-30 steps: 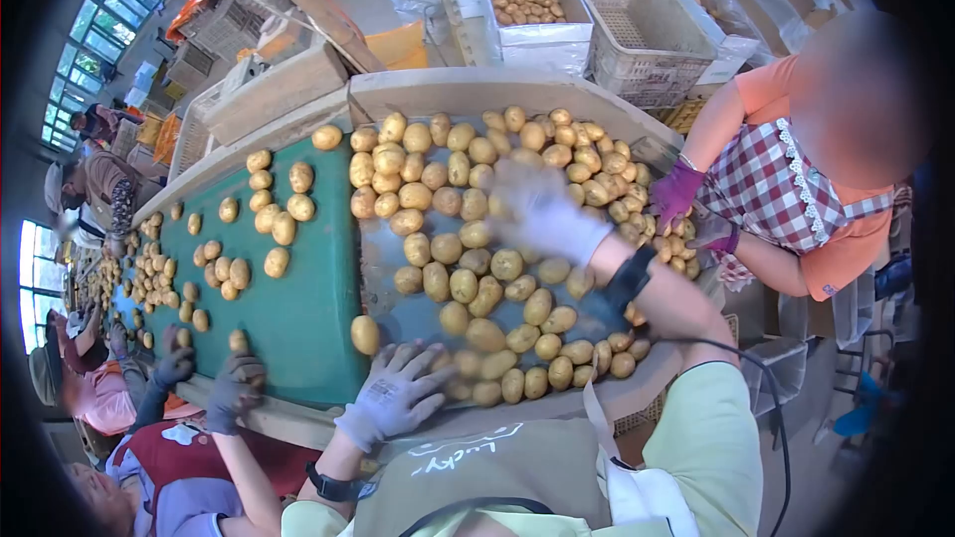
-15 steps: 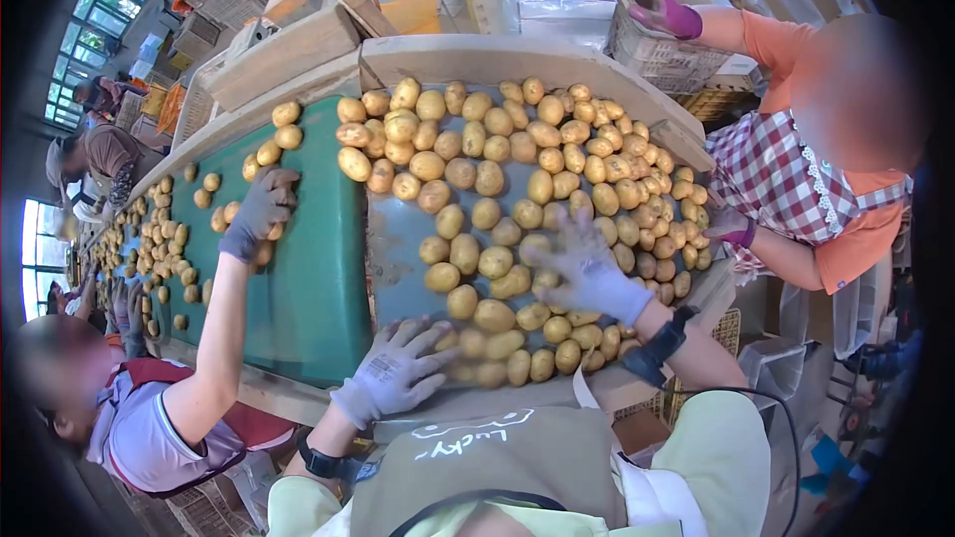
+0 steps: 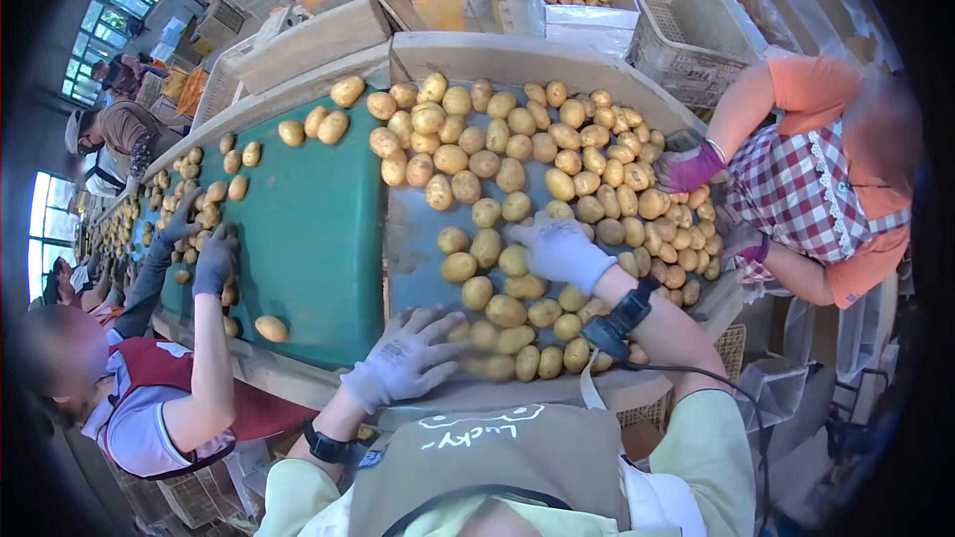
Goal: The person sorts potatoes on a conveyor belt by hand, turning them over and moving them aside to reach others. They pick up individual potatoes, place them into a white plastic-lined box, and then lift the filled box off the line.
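Many potatoes (image 3: 506,310) lie on a grey sorting surface (image 3: 413,239) in front of me. My left hand (image 3: 406,358), in a pale grey glove, rests at the near left edge of the pile. Its fingers are spread beside some motion-blurred potatoes, and nothing shows in its grasp. My right hand (image 3: 562,251), gloved the same way, reaches over the middle of the pile. Its fingers point left and bend down slightly among the potatoes, touching or just above them. No held potato is visible, though the palm side is hidden.
A green belt (image 3: 308,209) adjoins on the left, carrying scattered potatoes. A co-worker's gloved hand (image 3: 216,259) works there. Opposite right, another person's purple-gloved hand (image 3: 691,169) touches the pile. Beyond the wooden rim (image 3: 517,48) stand a box of potatoes (image 3: 582,10) and a plastic crate (image 3: 686,15).
My right hand has shifted left with its fingers drawn closer together; my left hand stays spread. The right co-worker's raised hand has come down to the pile. The left co-worker's hand has moved left.
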Tool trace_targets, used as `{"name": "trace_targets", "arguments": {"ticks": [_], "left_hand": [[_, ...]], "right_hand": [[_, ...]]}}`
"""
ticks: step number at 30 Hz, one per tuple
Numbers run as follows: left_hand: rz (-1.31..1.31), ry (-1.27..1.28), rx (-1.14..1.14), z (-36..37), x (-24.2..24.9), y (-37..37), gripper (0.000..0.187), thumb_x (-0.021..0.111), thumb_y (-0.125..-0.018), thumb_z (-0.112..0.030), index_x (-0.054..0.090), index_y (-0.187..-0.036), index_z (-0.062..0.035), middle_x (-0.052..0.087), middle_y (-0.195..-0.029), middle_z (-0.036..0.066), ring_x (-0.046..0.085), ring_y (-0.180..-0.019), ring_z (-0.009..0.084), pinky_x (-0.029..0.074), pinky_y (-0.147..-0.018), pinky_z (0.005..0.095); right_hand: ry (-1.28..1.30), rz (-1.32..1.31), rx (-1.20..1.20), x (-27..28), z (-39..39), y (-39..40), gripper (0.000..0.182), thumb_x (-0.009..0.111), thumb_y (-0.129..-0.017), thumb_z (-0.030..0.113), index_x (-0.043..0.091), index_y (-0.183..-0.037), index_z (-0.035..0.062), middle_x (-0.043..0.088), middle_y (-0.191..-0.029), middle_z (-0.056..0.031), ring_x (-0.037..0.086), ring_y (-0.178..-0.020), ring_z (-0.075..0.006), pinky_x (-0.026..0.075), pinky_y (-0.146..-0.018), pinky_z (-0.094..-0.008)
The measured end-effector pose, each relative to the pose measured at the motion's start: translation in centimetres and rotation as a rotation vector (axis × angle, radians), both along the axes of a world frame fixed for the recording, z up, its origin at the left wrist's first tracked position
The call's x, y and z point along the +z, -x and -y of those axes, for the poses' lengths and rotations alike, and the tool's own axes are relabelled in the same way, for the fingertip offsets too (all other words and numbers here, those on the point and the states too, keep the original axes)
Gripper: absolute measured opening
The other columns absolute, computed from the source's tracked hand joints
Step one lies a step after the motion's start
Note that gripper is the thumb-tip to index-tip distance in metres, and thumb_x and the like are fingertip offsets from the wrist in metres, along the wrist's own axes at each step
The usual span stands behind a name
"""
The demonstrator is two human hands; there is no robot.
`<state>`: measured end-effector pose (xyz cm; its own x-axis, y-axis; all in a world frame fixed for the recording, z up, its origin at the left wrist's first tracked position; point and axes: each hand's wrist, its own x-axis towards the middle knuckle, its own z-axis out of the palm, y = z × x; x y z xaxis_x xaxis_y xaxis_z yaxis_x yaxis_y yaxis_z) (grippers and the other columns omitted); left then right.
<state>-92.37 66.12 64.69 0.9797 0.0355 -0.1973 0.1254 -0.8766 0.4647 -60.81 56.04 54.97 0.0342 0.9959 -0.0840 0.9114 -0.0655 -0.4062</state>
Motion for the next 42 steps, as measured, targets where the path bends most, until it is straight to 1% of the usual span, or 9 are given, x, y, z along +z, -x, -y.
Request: {"name": "trace_targets", "arguments": {"ticks": [9,17,20,27,29,33,36,39,42], "left_hand": [[0.016,0.078,0.013,-1.1,-0.5,-1.5,0.045,0.064,-0.096,-0.032,0.068,-0.139,-0.0215,0.052,-0.155,0.015,0.049,-0.141,0.0406,0.038,-0.113,0.0596],[-0.018,0.012,0.053,-1.6,1.8,-2.2,0.047,0.062,-0.096,-0.032,0.066,-0.142,-0.0218,0.054,-0.153,0.016,0.05,-0.139,0.0415,0.039,-0.113,0.0571],[-0.04,0.063,0.079,-1.5,2.2,-3.0,0.047,0.062,-0.097,-0.032,0.065,-0.143,-0.022,0.053,-0.154,0.017,0.05,-0.139,0.0421,0.039,-0.113,0.0577],[-0.023,0.093,0.1,-1.5,2.1,-2.9,0.047,0.063,-0.098,-0.032,0.065,-0.143,-0.0219,0.051,-0.155,0.019,0.051,-0.139,0.0417,0.039,-0.113,0.0574],[-0.06,0.126,0.147,-1.6,2.4,-3.2,0.046,0.062,-0.098,-0.031,0.065,-0.143,-0.0216,0.052,-0.154,0.02,0.051,-0.139,0.0419,0.039,-0.114,0.0555],[-0.005,0.113,0.136,-1.8,2.3,-3.5,0.046,0.063,-0.097,-0.03,0.065,-0.142,-0.0208,0.054,-0.153,0.02,0.052,-0.137,0.0423,0.041,-0.113,0.0535],[-0.042,0.136,0.185,-1.7,2.9,-3.7,0.046,0.063,-0.097,-0.03,0.065,-0.142,-0.0196,0.055,-0.15,0.021,0.054,-0.136,0.0414,0.044,-0.11,0.0533],[-0.018,0.128,0.162,-2.1,3.2,-4.0,0.046,0.063,-0.097,-0.031,0.065,-0.141,-0.0176,0.056,-0.149,0.021,0.054,-0.136,0.0413,0.044,-0.109,0.0532],[-0.02,0.172,0.184,-2.3,3.7,-4.3,0.047,0.063,-0.097,-0.03,0.065,-0.142,-0.018,0.056,-0.148,0.021,0.054,-0.134,0.0414,0.044,-0.109,0.0527]], "right_hand": [[-0.429,-0.38,0.006,8.4,-3.9,0.2,0.037,0.066,-0.089,0.013,0.065,-0.126,0.0152,0.063,-0.115,-0.0149,0.066,-0.103,-0.0373,0.054,-0.084,-0.0509],[-0.178,-0.084,0.195,2.8,-9.1,6.5,0.05,0.063,-0.093,0.015,0.059,-0.142,0.0221,0.062,-0.111,-0.0177,0.07,-0.094,-0.0364,0.058,-0.079,-0.0459],[-0.383,-0.543,0.073,1.7,-9.1,3.5,0.05,0.067,-0.091,0.013,0.06,-0.14,0.0186,0.064,-0.115,-0.0163,0.068,-0.093,-0.0337,0.057,-0.079,-0.0473],[-0.576,-0.044,0.17,13.2,-10.0,-3.6,0.033,0.07,-0.091,0.01,0.068,-0.124,0.013,0.069,-0.098,-0.0106,0.07,-0.087,-0.0318,0.057,-0.073,-0.042],[-0.971,-0.165,0.068,16.5,-11.6,-6.7,0.041,0.073,-0.092,0.016,0.066,-0.132,0.018,0.067,-0.088,-0.0076,0.067,-0.086,-0.0268,0.054,-0.07,-0.045],[-1.394,0.23,-0.237,21.7,-14.8,-13.0,0.037,0.074,-0.091,0.014,0.066,-0.126,0.007,0.071,-0.111,-0.0182,0.071,-0.099,-0.0367,0.059,-0.084,-0.0435],[-0.87,0.406,-0.696,15.0,-20.5,-19.1,0.043,0.071,-0.093,0.021,0.065,-0.133,0.0054,0.072,-0.112,-0.0209,0.07,-0.104,-0.0411,0.058,-0.091,-0.047],[-0.517,-0.134,-0.192,8.9,-22.4,-15.0,0.041,0.061,-0.091,0.02,0.067,-0.13,0.0104,0.071,-0.113,-0.0233,0.07,-0.1,-0.0445,0.056,-0.093,-0.0551],[-0.124,-0.023,-0.301,2.3,-24.9,-12.0,0.042,0.06,-0.091,0.023,0.064,-0.131,0.0126,0.069,-0.126,-0.0212,0.067,-0.116,-0.042,0.049,-0.106,-0.0514]]}}
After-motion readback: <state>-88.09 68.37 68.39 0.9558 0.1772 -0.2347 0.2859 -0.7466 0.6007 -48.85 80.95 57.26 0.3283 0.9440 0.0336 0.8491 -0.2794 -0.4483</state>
